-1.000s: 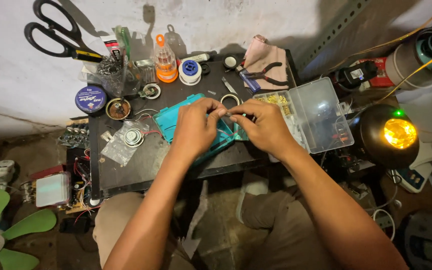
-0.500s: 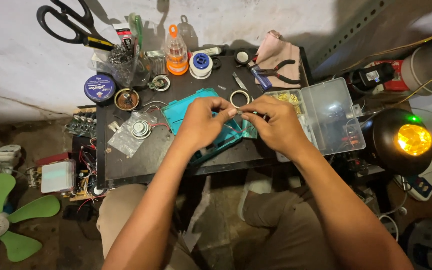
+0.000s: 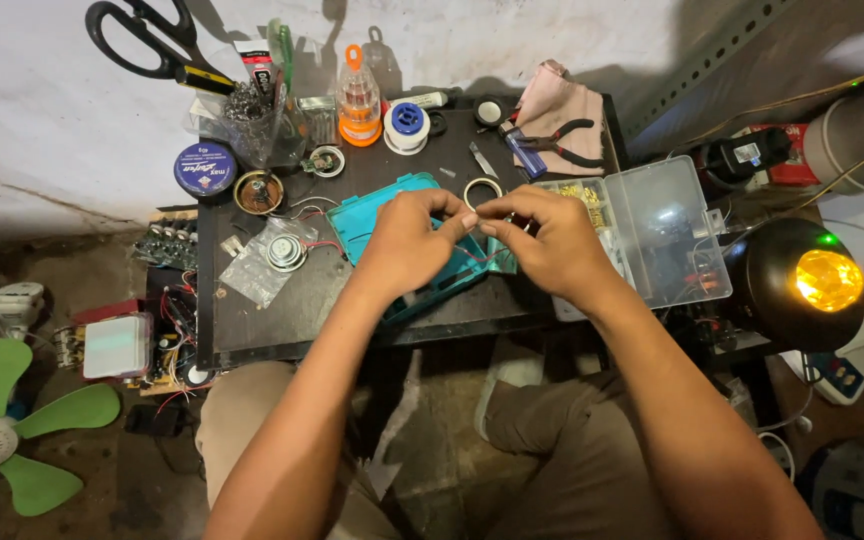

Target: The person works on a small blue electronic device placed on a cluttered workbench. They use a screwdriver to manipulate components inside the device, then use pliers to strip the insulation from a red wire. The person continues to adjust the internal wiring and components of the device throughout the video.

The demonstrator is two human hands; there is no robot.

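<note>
Fingertips of my left hand (image 3: 407, 240) and my right hand (image 3: 542, 240) come together in the middle, pinched on something tiny; I cannot tell what it is. Both hands are over the teal case (image 3: 377, 215) on the dark table (image 3: 272, 320), and thin wires (image 3: 487, 260) run under them. Going from the left, I see a round blue tin (image 3: 204, 169) with a label on top, a clear plastic bag (image 3: 257, 270) with a round speaker (image 3: 285, 252) on it, a small bottle with an orange cap (image 3: 358, 100), a blue and white spool (image 3: 407, 127), and a clear plastic box (image 3: 652, 235) with its lid open. Both my arms reach forward, with wrists bent in to each other.
</note>
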